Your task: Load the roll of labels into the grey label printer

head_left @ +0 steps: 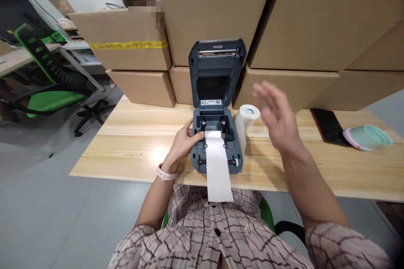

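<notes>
A dark grey label printer (196,151) stands on the table in front of me, its lid (217,71) raised and leaning back. A strip of white label paper (218,172) runs out of its bay, over the front and past the table edge. My left hand (186,141) grips the printer's left side, thumb over the rim beside the paper and the other fingers along the outer wall. My right hand (276,117) is raised to the right of the printer, somewhat blurred, holding nothing, with the fingers stretched out. Between it and the printer stands a white roll (249,113) with a loose end hanging down.
Cardboard boxes (208,17) are stacked along the back of the wooden table (126,151). A dark phone (330,126) and a mint-green cup (368,137) lie at the right. A green office chair (53,92) is on the left. Another person's head shows behind the boxes.
</notes>
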{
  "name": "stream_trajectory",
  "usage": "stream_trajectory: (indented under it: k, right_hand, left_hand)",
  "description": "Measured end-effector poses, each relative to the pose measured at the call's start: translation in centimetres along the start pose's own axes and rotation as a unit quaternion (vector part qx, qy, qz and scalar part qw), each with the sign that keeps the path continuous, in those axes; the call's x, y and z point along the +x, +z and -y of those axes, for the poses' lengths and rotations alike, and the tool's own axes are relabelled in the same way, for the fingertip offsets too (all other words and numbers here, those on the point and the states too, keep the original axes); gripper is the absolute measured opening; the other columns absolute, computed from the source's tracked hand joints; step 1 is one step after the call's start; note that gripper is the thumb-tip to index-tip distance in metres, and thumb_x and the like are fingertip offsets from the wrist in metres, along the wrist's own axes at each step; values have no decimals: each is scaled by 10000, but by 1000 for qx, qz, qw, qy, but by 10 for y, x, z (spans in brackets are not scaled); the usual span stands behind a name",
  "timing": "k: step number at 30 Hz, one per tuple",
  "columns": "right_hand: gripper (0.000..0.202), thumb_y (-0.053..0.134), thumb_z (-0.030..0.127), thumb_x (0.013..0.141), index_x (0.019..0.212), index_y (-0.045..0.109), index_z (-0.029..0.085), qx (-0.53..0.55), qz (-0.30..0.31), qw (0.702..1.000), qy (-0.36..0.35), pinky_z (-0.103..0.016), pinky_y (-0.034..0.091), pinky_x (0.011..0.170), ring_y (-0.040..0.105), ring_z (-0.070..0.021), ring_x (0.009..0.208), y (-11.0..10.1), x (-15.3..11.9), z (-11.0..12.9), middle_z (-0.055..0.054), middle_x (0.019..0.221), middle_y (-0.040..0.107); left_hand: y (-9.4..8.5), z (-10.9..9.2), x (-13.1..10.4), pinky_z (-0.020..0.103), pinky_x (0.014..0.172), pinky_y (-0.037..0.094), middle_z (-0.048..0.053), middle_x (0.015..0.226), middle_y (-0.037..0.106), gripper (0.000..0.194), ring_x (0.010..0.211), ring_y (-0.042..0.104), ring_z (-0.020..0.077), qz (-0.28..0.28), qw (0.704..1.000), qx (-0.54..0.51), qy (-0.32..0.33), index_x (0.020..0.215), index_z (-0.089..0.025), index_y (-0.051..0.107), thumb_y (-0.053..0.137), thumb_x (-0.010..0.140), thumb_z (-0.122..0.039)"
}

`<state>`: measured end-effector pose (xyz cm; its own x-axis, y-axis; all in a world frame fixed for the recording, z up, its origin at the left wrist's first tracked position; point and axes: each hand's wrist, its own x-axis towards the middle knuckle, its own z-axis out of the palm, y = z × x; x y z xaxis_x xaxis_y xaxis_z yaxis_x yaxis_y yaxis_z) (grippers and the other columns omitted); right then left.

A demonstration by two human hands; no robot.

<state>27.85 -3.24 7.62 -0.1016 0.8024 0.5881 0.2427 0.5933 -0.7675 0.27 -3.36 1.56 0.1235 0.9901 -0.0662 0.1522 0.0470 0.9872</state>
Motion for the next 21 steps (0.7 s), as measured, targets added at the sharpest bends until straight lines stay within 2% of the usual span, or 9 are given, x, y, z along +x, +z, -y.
stream_trajectory:
  k: [4,6,7,9,11,13,16,18,21]
  right_hand:
    - [615,325,607,1058,1596,267,315,13,-50,996,69,-406,410,1194,375,-213,1529,-4,111,-38,-64,1699,307]
    - [703,92,606,1049,1621,195,212,36,-11,992,117,-317,449,1111,494,-191,1439,6,153,-47,-111,1642,401]
    - [781,-16,611,1017,1610,230,165,46,22,992,120,-289,468,1068,564,-175,1366,12,166,-47,-113,1579,488]
    - [885,-91,633,979,1550,367,136,57,63,992,90,-268,499,1015,646,-154,1255,24,172,-41,-78,1438,631]
    - [844,-18,674,998,1453,506,193,53,47,997,33,-305,525,1027,663,-168,1242,31,152,-28,-42,1349,696]
    - [765,46,687,1021,1383,561,253,35,4,999,-21,-407,533,1071,651,-215,1274,33,112,-11,-27,1326,703]
    - [695,92,662,1049,1342,583,267,9,-16,997,-74,-575,473,1132,587,-276,1350,34,35,13,-36,1372,659]
    - [624,142,626,1063,1305,621,308,-27,6,996,-84,-575,434,1164,555,-271,1382,37,-13,21,-36,1381,658]
    - [503,218,459,1100,1227,677,298,-91,35,989,-108,-576,393,1172,579,-266,1347,46,-64,20,-50,1306,706]
  left_hand:
    - [1,0,-4,243,616,395,-52,666,553,766,616,503,117,-10,1000,19,14,1438,-165,576,796,777,-482]
    - [-2,1,-10,243,622,398,-55,672,531,774,630,496,114,-33,998,49,21,1467,-159,550,775,808,-496]
    - [-5,2,-14,244,630,407,-50,692,537,780,645,503,114,-49,997,59,22,1487,-155,527,760,827,-498]
    - [-14,1,-25,246,636,436,-19,768,588,761,688,539,120,-85,994,61,25,1504,-157,505,727,861,-498]
    - [-24,-2,-36,248,629,471,33,882,656,686,763,595,141,-127,990,42,45,1470,-174,544,697,886,-499]
    - [-31,-9,-47,261,666,521,80,1020,699,579,905,646,176,-171,980,25,103,1412,-203,605,658,918,-502]
    - [-32,-21,-59,346,945,553,98,1324,663,448,1255,603,232,-207,952,19,223,1373,-264,641,586,980,-470]
    - [-24,-26,-64,418,1133,457,69,1504,563,428,1437,480,257,-194,944,17,267,1403,-312,613,555,1003,-451]
    - [-4,-24,-64,487,1259,301,39,1650,403,559,1557,317,286,-130,964,14,231,1504,-362,492,608,970,-479]
